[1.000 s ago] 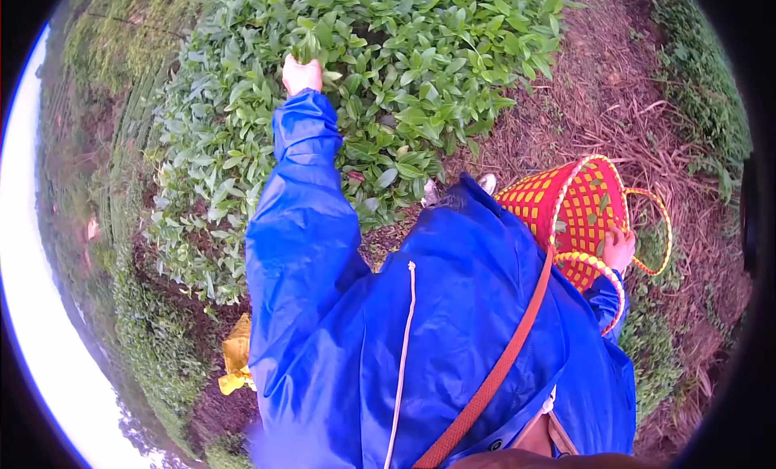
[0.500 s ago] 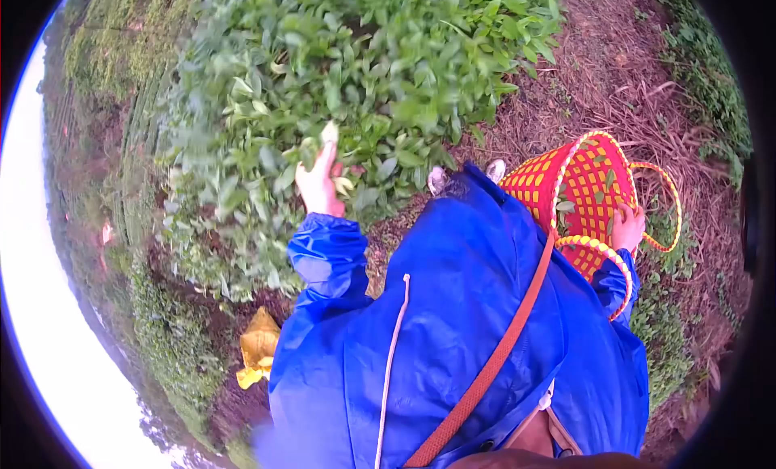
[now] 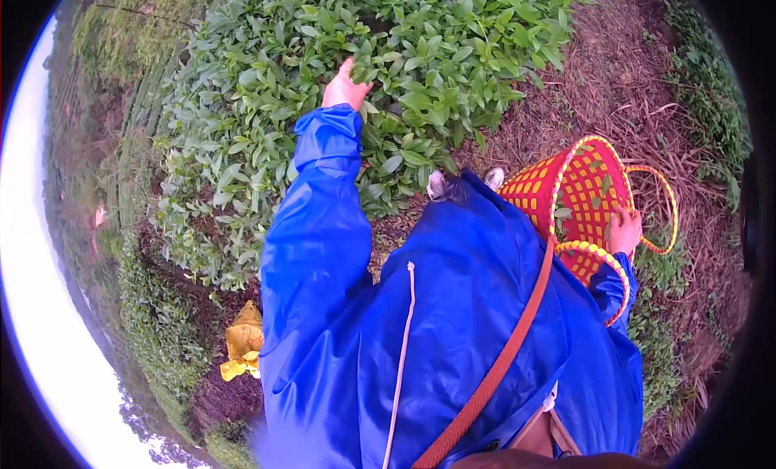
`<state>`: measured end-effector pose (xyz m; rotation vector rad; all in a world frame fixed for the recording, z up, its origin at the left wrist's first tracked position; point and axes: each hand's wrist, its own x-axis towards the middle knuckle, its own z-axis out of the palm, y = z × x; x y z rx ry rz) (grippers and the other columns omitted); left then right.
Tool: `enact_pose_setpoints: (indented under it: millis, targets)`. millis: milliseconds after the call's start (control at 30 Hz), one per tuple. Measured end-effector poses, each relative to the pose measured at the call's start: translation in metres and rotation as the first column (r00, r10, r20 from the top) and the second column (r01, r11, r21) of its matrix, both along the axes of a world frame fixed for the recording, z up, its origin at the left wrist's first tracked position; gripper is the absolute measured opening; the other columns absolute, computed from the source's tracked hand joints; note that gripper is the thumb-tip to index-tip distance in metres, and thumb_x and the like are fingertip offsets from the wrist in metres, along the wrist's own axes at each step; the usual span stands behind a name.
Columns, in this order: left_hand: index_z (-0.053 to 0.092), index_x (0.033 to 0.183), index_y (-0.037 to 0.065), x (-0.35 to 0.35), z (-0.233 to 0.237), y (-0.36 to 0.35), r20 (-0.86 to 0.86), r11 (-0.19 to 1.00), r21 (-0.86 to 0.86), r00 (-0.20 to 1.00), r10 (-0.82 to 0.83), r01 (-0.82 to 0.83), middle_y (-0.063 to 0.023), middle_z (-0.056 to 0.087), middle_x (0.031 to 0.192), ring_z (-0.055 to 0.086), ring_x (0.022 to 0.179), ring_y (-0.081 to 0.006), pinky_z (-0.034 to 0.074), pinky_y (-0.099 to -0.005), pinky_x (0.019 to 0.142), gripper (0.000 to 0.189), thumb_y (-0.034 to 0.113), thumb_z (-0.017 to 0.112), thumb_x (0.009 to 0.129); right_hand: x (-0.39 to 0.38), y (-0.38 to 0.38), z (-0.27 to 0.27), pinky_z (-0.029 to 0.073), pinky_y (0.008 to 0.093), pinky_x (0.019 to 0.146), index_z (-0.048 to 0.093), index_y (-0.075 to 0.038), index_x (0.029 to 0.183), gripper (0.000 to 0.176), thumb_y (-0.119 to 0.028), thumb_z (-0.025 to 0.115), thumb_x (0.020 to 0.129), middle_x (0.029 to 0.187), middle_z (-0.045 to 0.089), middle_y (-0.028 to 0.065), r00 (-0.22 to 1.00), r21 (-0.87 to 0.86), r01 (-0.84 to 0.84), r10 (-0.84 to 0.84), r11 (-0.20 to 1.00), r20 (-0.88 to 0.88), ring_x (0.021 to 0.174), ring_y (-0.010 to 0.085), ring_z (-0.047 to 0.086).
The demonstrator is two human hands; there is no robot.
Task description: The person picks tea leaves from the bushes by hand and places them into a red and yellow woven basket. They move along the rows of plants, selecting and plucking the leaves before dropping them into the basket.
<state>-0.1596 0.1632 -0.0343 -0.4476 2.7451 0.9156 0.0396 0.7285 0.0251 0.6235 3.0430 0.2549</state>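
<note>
Among the leaves of a green bush (image 3: 275, 97), my left hand (image 3: 346, 88) reaches out with its index finger and thumb apart. The other fingers are partly hidden, and no held leaf can be made out. On the right, my right hand (image 3: 624, 230) grips the rim of a red and yellow woven basket (image 3: 529, 186). The basket lies tilted with its mouth toward the right, and a few green leaves (image 3: 563, 214) rest inside.
An orange-red strap (image 3: 493, 376) crosses the blue jacket (image 3: 461, 315). Two shoe tips (image 3: 436, 183) show beside the bush. Dry, straw-covered ground (image 3: 622, 73) lies beyond the basket. A yellow bag (image 3: 244, 340) sits at the lower left, near more shrubs.
My left hand has moved up and slightly right, farther over the bush, with the arm more stretched out. My right hand stays at the basket rim.
</note>
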Motion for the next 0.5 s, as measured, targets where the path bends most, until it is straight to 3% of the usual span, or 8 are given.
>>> enact_pose_setpoints:
  millis: [33,67,133,200,267,333,433,500]
  targets:
    - [0.046,0.108,0.0,-0.003,-0.011,-0.001,-0.002,0.999,0.044,1.0,0.017,-0.017,-0.0147,0.058,0.09,0.057,0.08,-0.0233,0.043,-0.029,0.072,0.053,0.022,0.065,0.064,0.005,-0.002,0.001,0.036,0.0415,0.082,0.058,-0.02,0.091,0.023,-0.029,0.056,0.069,0.115,0.04,0.0136,0.999,-0.008,0.041,-0.041,0.999,0.002,0.103,0.0311,0.039]
    - [0.046,0.108,0.0,-0.005,-0.042,-0.01,-0.003,0.999,0.043,1.0,0.007,-0.006,-0.0147,0.058,0.09,0.057,0.08,-0.0233,0.043,-0.029,0.072,0.053,0.022,0.065,0.064,0.01,-0.001,0.0,0.036,0.0415,0.082,0.058,-0.02,0.091,0.023,-0.029,0.056,0.069,0.115,0.04,0.0136,0.999,-0.009,0.052,-0.052,0.999,0.001,0.103,0.0311,0.039]
    - [0.044,0.108,-0.002,-0.013,-0.109,-0.028,-0.124,0.907,0.351,0.948,0.292,-0.234,-0.0178,0.055,0.094,0.056,0.082,-0.0256,0.043,-0.0319,0.071,0.051,0.024,0.061,0.067,0.02,0.005,-0.003,0.033,0.0392,0.085,0.057,-0.021,0.091,0.021,-0.03,0.054,0.071,0.116,0.038,0.0137,0.996,0.007,0.093,-0.093,0.996,0.016,0.104,0.0312,0.039]
    - [0.048,0.101,-0.003,0.015,-0.036,0.0,0.193,0.461,0.749,0.823,0.534,-0.475,-0.0127,0.056,0.09,0.055,0.079,-0.0219,0.043,-0.0321,0.068,0.041,0.02,0.059,0.069,0.026,0.005,-0.003,0.034,0.0391,0.084,0.057,-0.021,0.091,0.021,-0.03,0.054,0.072,0.115,0.04,0.0127,0.995,0.014,0.101,-0.101,0.995,0.002,0.104,0.0305,0.039]
    - [0.052,0.095,0.003,0.034,0.012,0.016,0.473,0.203,0.714,0.675,0.567,-0.671,-0.0054,0.055,0.088,0.051,0.073,-0.0142,0.042,-0.0293,0.064,0.03,0.017,0.06,0.07,0.029,0.006,-0.003,0.035,0.0388,0.083,0.056,-0.021,0.091,0.022,-0.03,0.053,0.072,0.112,0.041,0.0113,0.991,-0.003,0.13,-0.13,0.991,0.007,0.102,0.0301,0.04]
    - [0.054,0.092,0.005,0.057,0.05,0.037,0.363,0.218,0.801,0.741,0.565,-0.558,-0.0029,0.054,0.088,0.049,0.071,-0.0118,0.041,-0.0265,0.062,0.025,0.018,0.059,0.07,0.027,0.004,0.004,0.036,0.038,0.081,0.056,-0.019,0.092,0.022,-0.029,0.053,0.072,0.108,0.044,0.009,0.99,-0.054,0.143,-0.143,0.988,-0.007,0.099,0.0283,0.042]
    - [0.053,0.091,0.005,0.061,0.112,0.08,0.145,0.232,0.919,0.818,0.556,-0.32,-0.0021,0.054,0.081,0.05,0.066,-0.0108,0.041,-0.0221,0.056,0.024,0.02,0.058,0.073,0.01,0.018,0.004,0.039,0.0347,0.077,0.057,-0.016,0.091,0.021,-0.028,0.053,0.074,0.099,0.051,0.009,0.999,-0.124,-0.003,-0.004,0.992,-0.052,0.092,0.024,0.048]
    - [0.051,0.092,0.004,0.064,0.158,0.12,0.019,0.18,0.975,0.86,0.51,-0.128,-0.0026,0.053,0.077,0.051,0.062,-0.0113,0.042,-0.0218,0.05,0.025,0.021,0.056,0.075,-0.013,0.02,0.009,0.039,0.0291,0.074,0.054,-0.007,0.092,0.024,-0.025,0.049,0.078,0.087,0.055,0.0096,0.996,-0.489,0.049,-0.08,0.871,-0.041,0.082,0.0191,0.052]
